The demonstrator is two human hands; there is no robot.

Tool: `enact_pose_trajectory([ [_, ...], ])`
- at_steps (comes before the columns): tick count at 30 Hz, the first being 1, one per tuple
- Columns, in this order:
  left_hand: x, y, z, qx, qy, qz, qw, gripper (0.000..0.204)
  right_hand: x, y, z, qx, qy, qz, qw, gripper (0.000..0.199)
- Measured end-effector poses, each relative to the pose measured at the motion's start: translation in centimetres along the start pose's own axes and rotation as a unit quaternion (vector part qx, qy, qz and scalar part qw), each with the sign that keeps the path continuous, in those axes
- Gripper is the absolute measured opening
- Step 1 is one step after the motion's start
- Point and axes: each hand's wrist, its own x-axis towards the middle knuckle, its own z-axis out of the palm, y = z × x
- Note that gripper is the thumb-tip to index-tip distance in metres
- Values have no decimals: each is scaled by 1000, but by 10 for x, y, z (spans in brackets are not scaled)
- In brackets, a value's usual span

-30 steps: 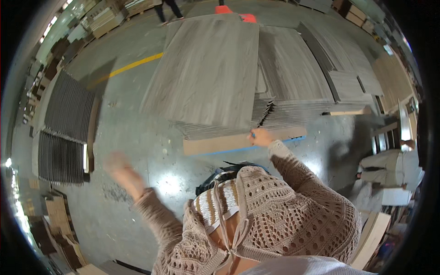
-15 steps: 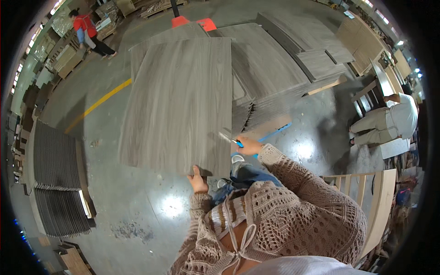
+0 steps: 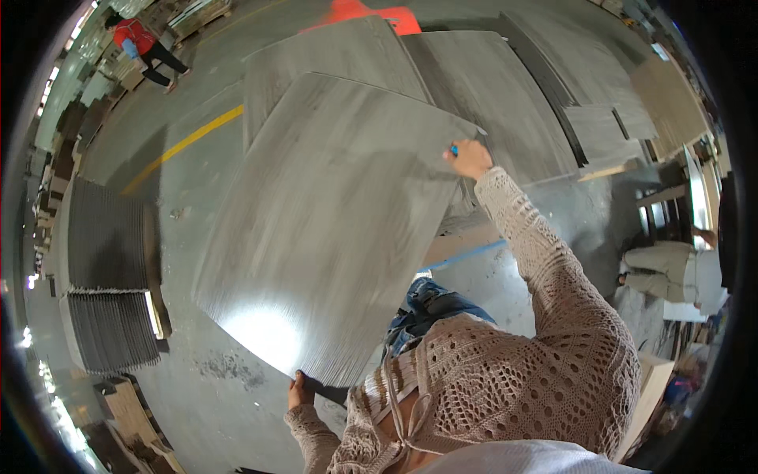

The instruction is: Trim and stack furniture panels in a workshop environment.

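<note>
A large grey wood-grain panel (image 3: 324, 213) lies tilted in front of me, its near corner raised toward my body. My left hand (image 3: 300, 393) grips the near edge, thumb on top and fingers hidden beneath. Close to the panel's far right corner, my right hand (image 3: 471, 160) is closed around a small blue-handled tool (image 3: 454, 150). Only a bit of blue handle shows, so I cannot tell the tool's exact kind. Similar grey panels (image 3: 489, 95) are stacked beyond and to the right, partly covered by the one I hold.
Two stacks of dark boards (image 3: 109, 237) stand on the floor at the left. An orange-red object (image 3: 407, 21) shows behind the panels. One person in red (image 3: 136, 35) walks at the far left; another in light clothes (image 3: 671, 272) bends at the right. A yellow line (image 3: 185, 146) marks the floor.
The panel has turned, with its near edge drawn closer to me. My left hand has moved down and left with it. My right hand has gone far forward along the panel's right side.
</note>
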Motion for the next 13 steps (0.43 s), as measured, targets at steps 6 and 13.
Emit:
enact_pose_trajectory([
  [6,-22,11,-51,-36,7,24,999,43,62,24,24,-62,27,46,997,48],
  [13,19,52,-16,0,162,90,983,75,29,68,54,-150,-15,112,982,55],
])
